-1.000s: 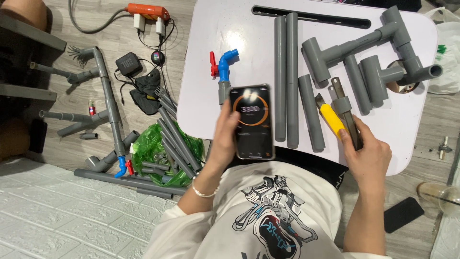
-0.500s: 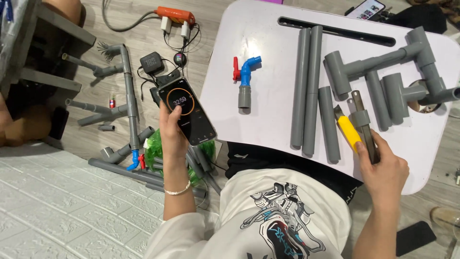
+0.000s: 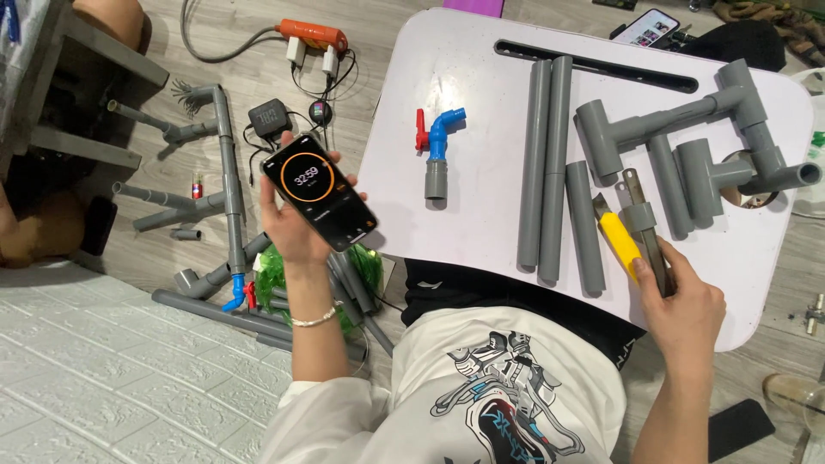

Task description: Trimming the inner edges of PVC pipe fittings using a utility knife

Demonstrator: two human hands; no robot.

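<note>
Two hands busy: left hand wrapped round a black phone w/ lit round dial, held off the table's left edge above floor pipes, right hand clamped on a yellow-handled cutter lying on the white table beside grey pipes.

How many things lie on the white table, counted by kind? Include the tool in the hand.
Loose straight grey pipes: 3
Joined grey pipe assembly: 1
Blue tap with red handle: 1
Long black bar: 1
Yellow pipe cutter, held by the right hand: 1
Total: 7
</note>
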